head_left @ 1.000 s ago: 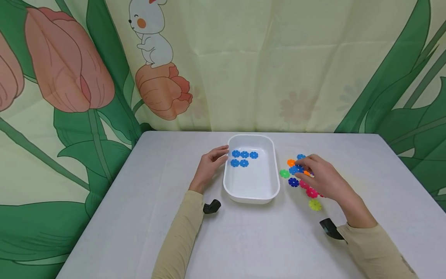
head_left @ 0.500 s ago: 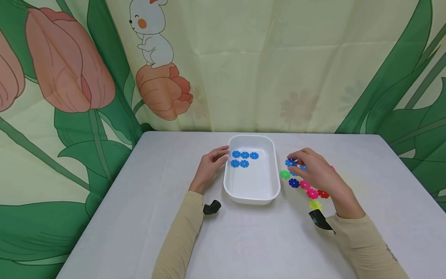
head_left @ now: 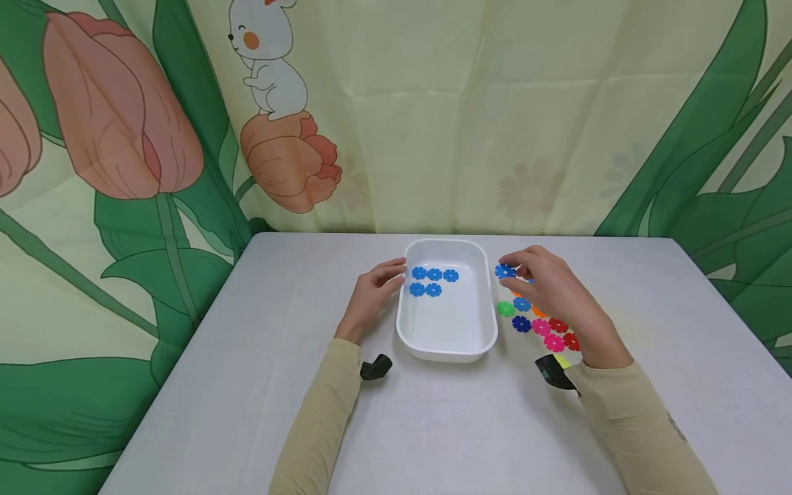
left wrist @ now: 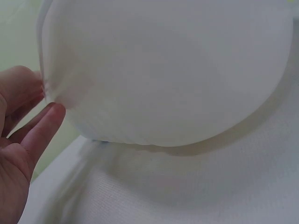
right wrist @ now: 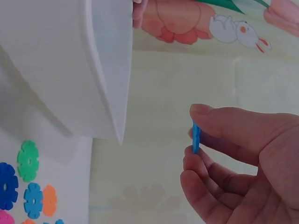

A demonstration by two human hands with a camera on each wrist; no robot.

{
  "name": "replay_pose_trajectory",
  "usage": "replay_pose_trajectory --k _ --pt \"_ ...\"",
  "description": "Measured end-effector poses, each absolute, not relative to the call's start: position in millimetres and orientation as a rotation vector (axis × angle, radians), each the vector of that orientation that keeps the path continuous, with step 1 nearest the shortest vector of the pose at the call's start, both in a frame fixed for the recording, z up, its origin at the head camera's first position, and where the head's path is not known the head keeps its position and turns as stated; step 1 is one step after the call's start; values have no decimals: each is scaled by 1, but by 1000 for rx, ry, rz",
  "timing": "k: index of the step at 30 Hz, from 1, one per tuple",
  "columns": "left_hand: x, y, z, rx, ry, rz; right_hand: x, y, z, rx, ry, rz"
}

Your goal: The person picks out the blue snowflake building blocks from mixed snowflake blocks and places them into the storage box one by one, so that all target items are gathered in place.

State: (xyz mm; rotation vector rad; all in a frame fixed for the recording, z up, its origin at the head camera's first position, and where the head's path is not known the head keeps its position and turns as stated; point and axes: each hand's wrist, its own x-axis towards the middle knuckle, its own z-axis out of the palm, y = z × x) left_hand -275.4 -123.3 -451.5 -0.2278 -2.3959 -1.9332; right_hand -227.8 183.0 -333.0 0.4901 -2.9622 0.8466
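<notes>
In the head view my right hand (head_left: pixel 551 285) pinches a blue snowflake-shaped plastic disc (head_left: pixel 504 271) between thumb and fingers. It is above the table, to the right of the white tray (head_left: pixel 448 337). From the right wrist the pinched disc (right wrist: pixel 195 136) shows edge-on, apart from the tray. Against the tray's left side, near the rim, rest the fingertips and thumb of my left hand (head_left: pixel 371 295), with the fingers fairly straight. Inside the tray, several blue snowflake discs (head_left: pixel 434 275) lie in two rows toward its far left.
Right of the tray, loose snowflake discs lie on the white-covered table (head_left: pixel 247 385): green (head_left: pixel 505 309), dark blue (head_left: pixel 522 324), pink (head_left: pixel 554 342), red (head_left: pixel 571 341) and others. A patterned cloth (head_left: pixel 433 124) hangs behind the table.
My right hand has lifted from among the loose discs and moved up and left, carrying the blue disc closer to the tray. My left hand and the tray have stayed put.
</notes>
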Motion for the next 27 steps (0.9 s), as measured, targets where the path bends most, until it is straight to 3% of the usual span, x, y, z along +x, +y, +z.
replay_pose_trajectory --k 27 --pt "-276 -123 -452 -209 -2411 -1904 -284 140 -339 654 -2999 947"
